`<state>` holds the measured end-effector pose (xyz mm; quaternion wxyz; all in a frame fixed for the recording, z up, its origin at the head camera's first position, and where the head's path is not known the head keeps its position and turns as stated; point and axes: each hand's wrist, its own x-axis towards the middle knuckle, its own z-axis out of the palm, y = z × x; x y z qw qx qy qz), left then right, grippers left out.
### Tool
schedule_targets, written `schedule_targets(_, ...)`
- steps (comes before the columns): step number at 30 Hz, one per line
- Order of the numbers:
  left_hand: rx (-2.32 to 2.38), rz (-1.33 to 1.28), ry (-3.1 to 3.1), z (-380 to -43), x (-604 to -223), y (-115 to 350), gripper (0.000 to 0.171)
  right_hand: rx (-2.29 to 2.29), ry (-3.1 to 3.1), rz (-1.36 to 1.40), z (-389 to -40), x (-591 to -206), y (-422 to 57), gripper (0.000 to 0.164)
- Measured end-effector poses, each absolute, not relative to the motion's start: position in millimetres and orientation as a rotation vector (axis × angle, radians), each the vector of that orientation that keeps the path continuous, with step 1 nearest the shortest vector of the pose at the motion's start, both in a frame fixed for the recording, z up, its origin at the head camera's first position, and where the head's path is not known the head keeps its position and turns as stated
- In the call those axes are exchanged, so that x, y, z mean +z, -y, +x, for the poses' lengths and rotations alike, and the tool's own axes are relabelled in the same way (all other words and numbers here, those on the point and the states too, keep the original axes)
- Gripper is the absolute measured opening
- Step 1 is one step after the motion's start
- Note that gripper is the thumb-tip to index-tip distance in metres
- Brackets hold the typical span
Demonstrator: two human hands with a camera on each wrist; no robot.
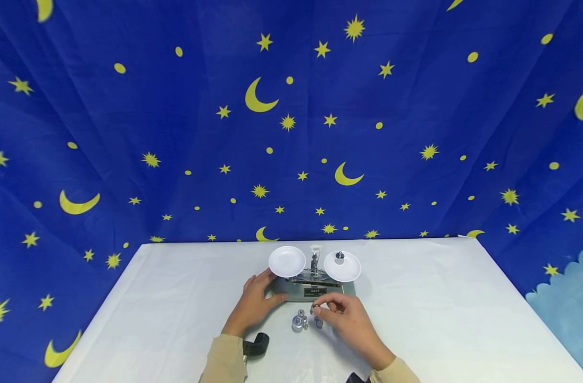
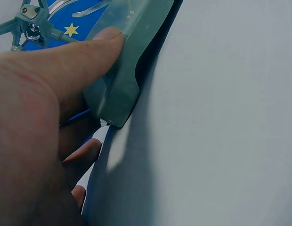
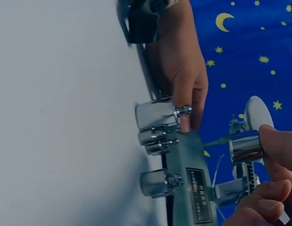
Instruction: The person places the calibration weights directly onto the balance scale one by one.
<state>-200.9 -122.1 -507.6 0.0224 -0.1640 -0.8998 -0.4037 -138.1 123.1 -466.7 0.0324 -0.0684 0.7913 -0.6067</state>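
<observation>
Scale [image 1: 291, 291]: stands on the counter [image 1: 440, 308] in front of you, both pans raised above its base.
Right pan [image 1: 352, 271]: one seated weight [image 1: 339, 258] rests on it, so that much looks done.
Left pan [image 1: 286, 261]: carries no weight that you can see.
Right grip [image 1: 349, 317]: you pinch a held weight [image 3: 245, 147] between thumb and finger, on the near side of the scale, not yet on a pan.
Left grip [image 1: 258, 301]: you hold the left end of the scale, thumb over the base and fingers behind it.
Clustered weights [image 1: 297, 324]: stand on the near side of the scale, with a lone weight [image 1: 318, 323] just right of them; all remain unplaced.
Progress: you seem to be partway through handling the weights; whether the scale balances, you cannot tell from here.
</observation>
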Motion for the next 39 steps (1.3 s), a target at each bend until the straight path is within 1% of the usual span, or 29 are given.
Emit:
schedule_targets(6,-1.246,-0.512,2.780,-201,-508,122,0.067,-1.901,-2.424,-0.195,-138,-462,-124,0.014)
schedule_targets(25,-1.249,-0.524,2.773,-200,-508,123,0.067,-1.954,-2.436,-0.269,-136,-446,-130,0.015)
schedule_targets(35,-1.245,-0.538,2.764,-202,-510,123,0.067,-1.972,-2.430,-0.171,-138,-439,-133,0.012)
schedule_targets(39,-1.246,-0.538,2.760,-202,-510,123,0.067,-1.986,-2.433,-0.171,-136,-435,-134,0.012)
